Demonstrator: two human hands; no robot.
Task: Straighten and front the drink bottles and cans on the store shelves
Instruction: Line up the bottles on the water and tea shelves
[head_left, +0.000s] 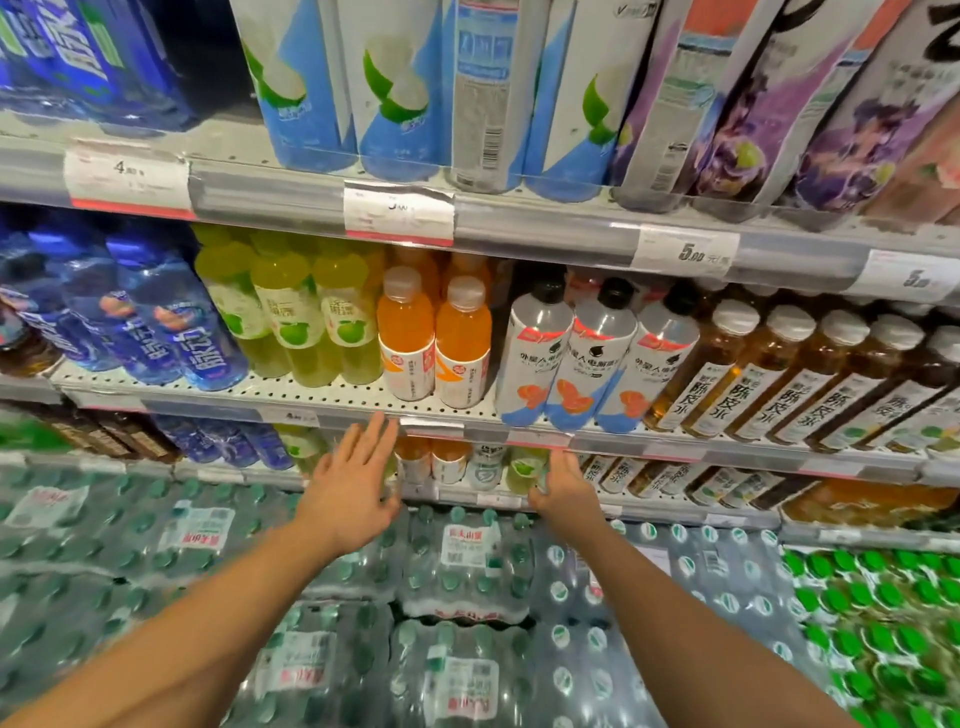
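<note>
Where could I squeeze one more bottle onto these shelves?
Bare shelf shows in front of the two orange bottles, which sit back from the edge, beside the grey bottles. Another gap lies on the top shelf between the blue bottles and the white-blue cans. Elsewhere rows are packed tight.

Glossy plastic orange bottles (434, 343) on seemingly matt perforated metal shelf (332, 397).
</note>
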